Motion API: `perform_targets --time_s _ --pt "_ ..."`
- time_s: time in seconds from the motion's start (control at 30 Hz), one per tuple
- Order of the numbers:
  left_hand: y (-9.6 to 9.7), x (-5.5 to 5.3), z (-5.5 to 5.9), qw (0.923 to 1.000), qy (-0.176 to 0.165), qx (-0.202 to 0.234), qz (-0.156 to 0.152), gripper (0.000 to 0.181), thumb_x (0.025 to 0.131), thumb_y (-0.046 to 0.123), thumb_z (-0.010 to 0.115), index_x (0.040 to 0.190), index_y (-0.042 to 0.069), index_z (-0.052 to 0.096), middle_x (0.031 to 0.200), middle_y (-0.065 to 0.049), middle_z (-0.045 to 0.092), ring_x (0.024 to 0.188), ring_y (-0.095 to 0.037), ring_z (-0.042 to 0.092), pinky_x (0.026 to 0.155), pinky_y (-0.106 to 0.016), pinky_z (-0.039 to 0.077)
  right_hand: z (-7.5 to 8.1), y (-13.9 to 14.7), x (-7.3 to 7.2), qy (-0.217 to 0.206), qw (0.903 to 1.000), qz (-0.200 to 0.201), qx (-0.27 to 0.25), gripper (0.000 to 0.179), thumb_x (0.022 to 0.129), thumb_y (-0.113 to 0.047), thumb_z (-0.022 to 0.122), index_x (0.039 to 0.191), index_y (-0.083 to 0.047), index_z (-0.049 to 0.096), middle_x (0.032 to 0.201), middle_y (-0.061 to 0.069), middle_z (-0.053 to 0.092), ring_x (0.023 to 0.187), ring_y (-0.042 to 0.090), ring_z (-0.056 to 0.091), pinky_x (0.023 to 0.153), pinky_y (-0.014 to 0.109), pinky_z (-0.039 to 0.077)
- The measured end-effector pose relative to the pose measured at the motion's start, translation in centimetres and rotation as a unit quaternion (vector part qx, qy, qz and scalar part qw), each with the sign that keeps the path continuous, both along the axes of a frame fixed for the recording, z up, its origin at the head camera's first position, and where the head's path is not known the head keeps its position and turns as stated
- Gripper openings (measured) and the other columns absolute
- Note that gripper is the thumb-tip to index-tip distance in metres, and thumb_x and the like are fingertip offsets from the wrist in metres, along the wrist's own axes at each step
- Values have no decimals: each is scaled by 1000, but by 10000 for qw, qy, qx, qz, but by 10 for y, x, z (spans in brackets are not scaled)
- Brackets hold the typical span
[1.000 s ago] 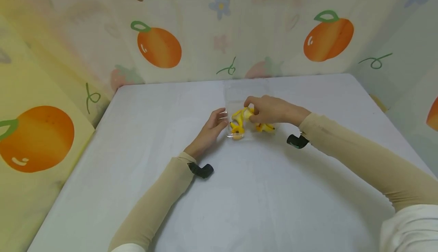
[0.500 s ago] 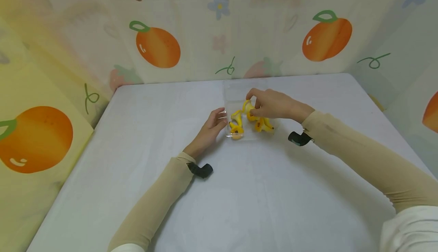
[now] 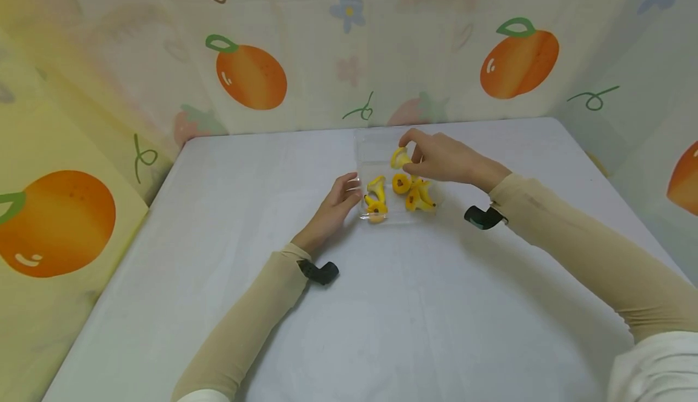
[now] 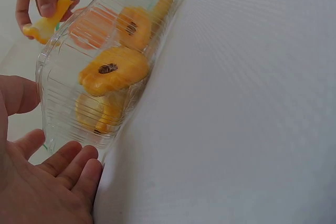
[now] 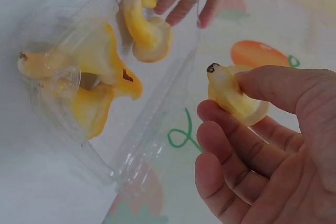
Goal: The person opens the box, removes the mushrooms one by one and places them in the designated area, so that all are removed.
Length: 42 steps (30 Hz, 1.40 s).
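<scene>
A clear plastic clamshell box stands toward the back of the table, with several yellow trumpet-shaped mushrooms inside. My right hand pinches one such mushroom between thumb and index finger, up over the rear part of the box. Its stem has a dark end, and the other fingers curl loosely below it in the right wrist view. My left hand is at the left side of the box, fingers fairly straight and fingertips right at its wall; the thumb lies along the rim in the left wrist view.
A white cloth covers the table. Behind it hangs a fabric backdrop printed with oranges and flowers, and similar fabric stands at both sides. Dark wrist mounts stick out from both sleeves.
My right hand has lifted a mushroom up from the others in the box and moved back and slightly right with it. The left hand stays at the box's side.
</scene>
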<state>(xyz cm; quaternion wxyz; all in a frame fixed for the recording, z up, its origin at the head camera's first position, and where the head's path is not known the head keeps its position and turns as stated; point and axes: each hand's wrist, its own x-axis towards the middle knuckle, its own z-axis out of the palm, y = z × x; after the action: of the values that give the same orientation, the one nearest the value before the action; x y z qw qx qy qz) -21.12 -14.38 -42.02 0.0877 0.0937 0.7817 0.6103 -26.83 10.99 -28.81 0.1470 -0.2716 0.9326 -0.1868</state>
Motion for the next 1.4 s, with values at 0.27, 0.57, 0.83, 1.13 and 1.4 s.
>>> perform_targets --time_s 0.27,0.57,0.83,1.13,1.4 --pt "1 1 1 10000 -35 -24 18 57 108 26 46 159 15 24 160 -10 36 149 -29 36 125 -49 30 1 6 -2 75 9994 -84 -335 46 98 -21 64 139 -9 44 124 19 67 98 28 68 90 44 58" --pt "1 2 0 10000 -45 -35 47 56 108 24 46 158 15 24 159 -11 37 148 -30 38 124 -49 32 6 13 -6 38 9982 -383 -457 47 99 -22 61 141 -9 44 130 18 62 108 31 66 91 46 57" --pt "1 2 -1 10000 -32 -13 29 56 108 23 46 158 15 24 159 -11 37 148 -30 37 124 -50 32 14 22 -10 80 9952 -687 -695 50 100 -24 60 144 -9 42 132 19 61 114 34 63 91 47 57" --pt "1 0 -2 10000 -14 -9 -1 56 108 22 46 159 15 24 159 -11 37 148 -30 38 124 -50 32 19 30 -11 157 9928 -826 -850 49 100 -22 61 143 -8 42 131 20 61 106 33 66 85 41 59" --pt "0 -1 -1 10000 23 8 -44 56 108 22 46 158 14 24 159 -12 37 148 -30 38 124 -50 31 23 39 -13 218 9918 -954 -817 51 100 -24 61 145 -8 42 133 21 60 106 33 65 86 43 58"
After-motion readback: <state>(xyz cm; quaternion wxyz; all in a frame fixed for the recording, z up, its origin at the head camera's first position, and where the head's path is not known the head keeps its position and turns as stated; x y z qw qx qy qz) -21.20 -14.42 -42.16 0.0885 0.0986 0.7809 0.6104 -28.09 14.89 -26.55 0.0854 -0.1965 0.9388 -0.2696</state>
